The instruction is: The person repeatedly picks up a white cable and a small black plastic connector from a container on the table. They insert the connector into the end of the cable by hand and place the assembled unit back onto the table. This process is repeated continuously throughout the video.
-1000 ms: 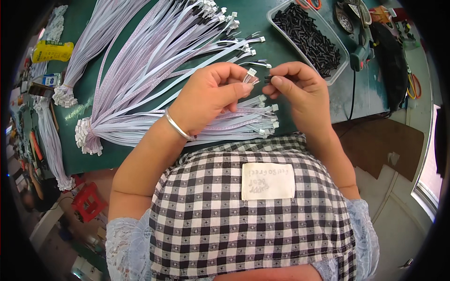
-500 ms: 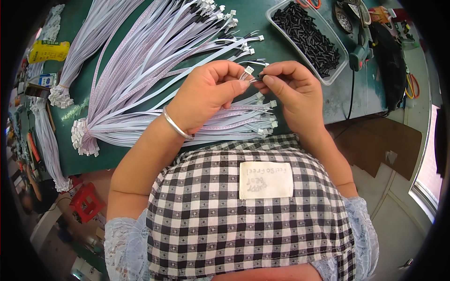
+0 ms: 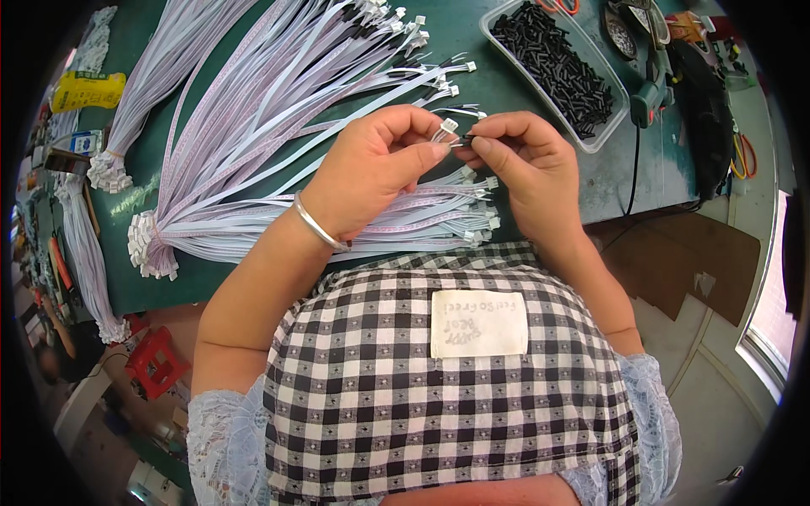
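My left hand [image 3: 380, 169] pinches the white connector end [image 3: 445, 129] of a flat lilac ribbon cable. My right hand [image 3: 523, 164] holds a small black tube piece [image 3: 467, 137] against that connector, fingertips of both hands touching. Just beneath my hands lies a pile of the same cables with white connectors [image 3: 439, 215]. A silver bangle [image 3: 316, 226] sits on my left wrist. A clear tray of small black tube pieces [image 3: 553, 63] stands beyond my right hand.
Big fanned bundles of lilac ribbon cables [image 3: 253, 93] cover the green mat [image 3: 169, 282]. More bundles [image 3: 84, 253] hang at the left edge by a yellow packet [image 3: 84, 91]. Tools and a black cord [image 3: 666, 93] lie at the right. A red stool [image 3: 156, 363] stands below left.
Both hands stay together at the connector; the right fingers have shifted slightly, bringing the black piece up against the connector end.
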The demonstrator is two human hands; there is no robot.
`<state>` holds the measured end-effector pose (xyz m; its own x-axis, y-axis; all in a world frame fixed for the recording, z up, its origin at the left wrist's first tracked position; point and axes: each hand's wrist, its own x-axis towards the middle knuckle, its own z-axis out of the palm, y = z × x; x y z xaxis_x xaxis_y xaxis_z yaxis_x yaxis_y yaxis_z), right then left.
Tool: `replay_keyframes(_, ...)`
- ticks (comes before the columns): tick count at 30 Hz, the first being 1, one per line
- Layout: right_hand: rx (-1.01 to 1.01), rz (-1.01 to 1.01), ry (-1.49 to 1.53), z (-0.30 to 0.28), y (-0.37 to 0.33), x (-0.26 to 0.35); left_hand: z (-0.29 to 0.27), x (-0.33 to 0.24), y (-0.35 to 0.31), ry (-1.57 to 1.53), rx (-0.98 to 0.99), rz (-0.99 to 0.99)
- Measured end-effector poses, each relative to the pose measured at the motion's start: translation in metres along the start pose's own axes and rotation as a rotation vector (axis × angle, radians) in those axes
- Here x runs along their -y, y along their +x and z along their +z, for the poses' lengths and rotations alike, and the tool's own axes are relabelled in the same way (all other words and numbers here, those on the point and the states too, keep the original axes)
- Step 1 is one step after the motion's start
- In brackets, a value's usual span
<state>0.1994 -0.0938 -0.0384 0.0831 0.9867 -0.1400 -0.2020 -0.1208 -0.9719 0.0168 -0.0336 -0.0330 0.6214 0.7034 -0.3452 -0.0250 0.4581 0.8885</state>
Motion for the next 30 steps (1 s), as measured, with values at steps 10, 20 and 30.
replay_keyframes(10, -0.005, 0.003, -0.027, 0.0000, -0.0007, -0.0015, -0.0021, 0.0024, 0.0002, 0.014, 0.015, 0.011)
replay_keyframes(20, 0.013, -0.111, -0.266, 0.0001, -0.0008, 0.0023, 0.0001, 0.0017, 0.0007, 0.069, 0.014, 0.023)
replay_keyframes(30, 0.006, -0.266, -0.477, 0.0001, 0.0008, 0.0028, -0.0001, -0.0014, -0.0022, 0.219, -0.016, -0.010)
